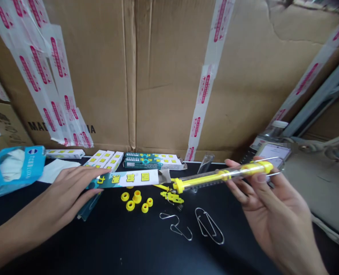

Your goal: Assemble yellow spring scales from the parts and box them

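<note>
My left hand [72, 191] is closed round one end of a narrow white and teal box [132, 178] with yellow lettering, whose flap stands open at the right end. In my right hand [272, 206] is a tubular spring scale [203, 181], a clear tube with yellow parts inside and a wire loop at its right end. The scale's yellow left end is close to the open flap; I cannot tell whether they touch. Below lie several yellow rings and caps [137, 197], a flat yellow piece [172, 197], and bent metal hooks [176, 225] and wire loops [209, 226].
Several similar boxes [154, 161] lie along the back, against a large taped carton [163, 76]. A blue tissue pack [31, 164] is at the left. A phone [276, 154] and a clear bottle [272, 131] are at the right, near a metal frame [326, 91].
</note>
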A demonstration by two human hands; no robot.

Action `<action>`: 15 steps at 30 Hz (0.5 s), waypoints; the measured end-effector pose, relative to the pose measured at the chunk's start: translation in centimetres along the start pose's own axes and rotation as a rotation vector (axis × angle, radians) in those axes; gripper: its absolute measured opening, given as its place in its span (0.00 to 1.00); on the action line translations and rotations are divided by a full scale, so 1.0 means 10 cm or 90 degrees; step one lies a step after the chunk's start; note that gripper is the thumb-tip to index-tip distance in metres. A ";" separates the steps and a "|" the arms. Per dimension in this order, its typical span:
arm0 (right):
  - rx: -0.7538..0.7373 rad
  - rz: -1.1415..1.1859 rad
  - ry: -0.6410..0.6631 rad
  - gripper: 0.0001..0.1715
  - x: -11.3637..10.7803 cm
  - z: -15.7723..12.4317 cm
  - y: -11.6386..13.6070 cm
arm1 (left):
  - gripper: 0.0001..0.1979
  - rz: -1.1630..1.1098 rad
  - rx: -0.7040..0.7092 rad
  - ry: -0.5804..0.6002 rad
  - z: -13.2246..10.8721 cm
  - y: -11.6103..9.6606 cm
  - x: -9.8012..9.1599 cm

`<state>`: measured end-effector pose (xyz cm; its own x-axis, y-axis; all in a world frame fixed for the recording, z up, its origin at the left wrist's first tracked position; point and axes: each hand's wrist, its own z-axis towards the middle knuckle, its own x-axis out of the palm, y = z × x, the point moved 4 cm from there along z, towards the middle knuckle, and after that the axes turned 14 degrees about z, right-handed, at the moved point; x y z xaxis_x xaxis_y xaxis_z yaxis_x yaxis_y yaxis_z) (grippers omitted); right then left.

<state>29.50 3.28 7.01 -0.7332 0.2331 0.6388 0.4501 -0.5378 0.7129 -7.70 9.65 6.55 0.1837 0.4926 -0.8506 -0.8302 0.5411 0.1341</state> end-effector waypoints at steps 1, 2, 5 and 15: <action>-0.002 0.000 -0.005 0.13 0.00 0.01 0.00 | 0.18 -0.013 -0.006 -0.014 -0.03 -0.02 0.01; -0.001 -0.001 -0.008 0.12 -0.01 0.02 0.00 | 0.17 -0.025 -0.003 -0.025 -0.05 -0.05 0.03; 0.008 -0.004 -0.011 0.10 -0.02 0.04 -0.01 | 0.18 -0.058 0.018 -0.028 -0.08 -0.14 0.08; 0.065 0.001 -0.020 0.15 -0.06 0.02 -0.10 | 0.19 -0.112 -0.047 0.017 -0.13 -0.17 0.11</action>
<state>29.59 3.87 5.98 -0.7163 0.2588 0.6480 0.5026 -0.4529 0.7364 -6.79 8.35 4.73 0.3161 0.3754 -0.8713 -0.8232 0.5650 -0.0552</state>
